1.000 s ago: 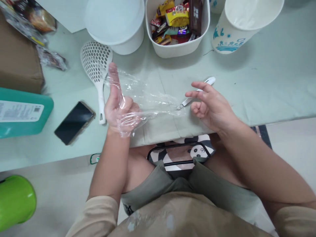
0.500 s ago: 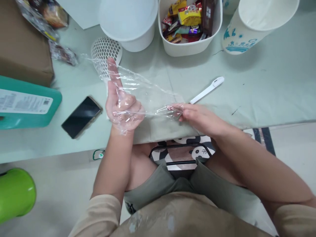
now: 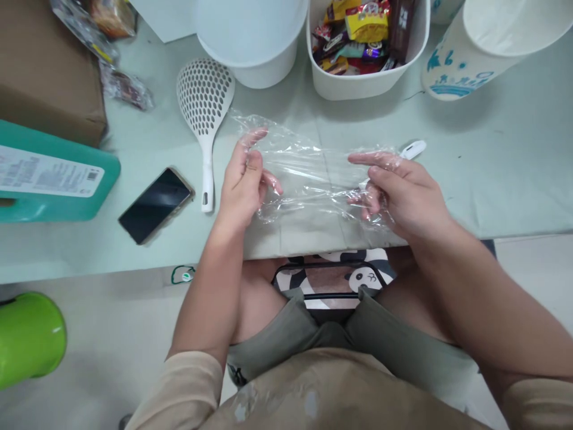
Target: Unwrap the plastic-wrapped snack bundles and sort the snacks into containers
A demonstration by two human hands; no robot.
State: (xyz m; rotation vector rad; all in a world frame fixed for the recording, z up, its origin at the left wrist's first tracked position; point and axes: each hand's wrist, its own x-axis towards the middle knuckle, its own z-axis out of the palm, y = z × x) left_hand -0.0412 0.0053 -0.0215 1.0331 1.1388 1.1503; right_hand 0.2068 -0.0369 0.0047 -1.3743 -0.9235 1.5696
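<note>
Clear, crinkled plastic film (image 3: 308,170) spans nine to three o'clock, lengthwise, over the pale green desk (image 3: 514,173): my left hand (image 3: 242,182), fingers apart, touches its nine-o'clock end; my right hand (image 3: 412,197), equally near, meets three, whether its grip clamps I cannot tell.

film (image 3: 308,173): between left grip (image 3: 242,182) and right grip (image 3: 414,197) | phone (image 3: 156,206): left of skimmer (image 3: 206,141) | knife (image 3: 413,149) (probably): beneath right grip
</note>
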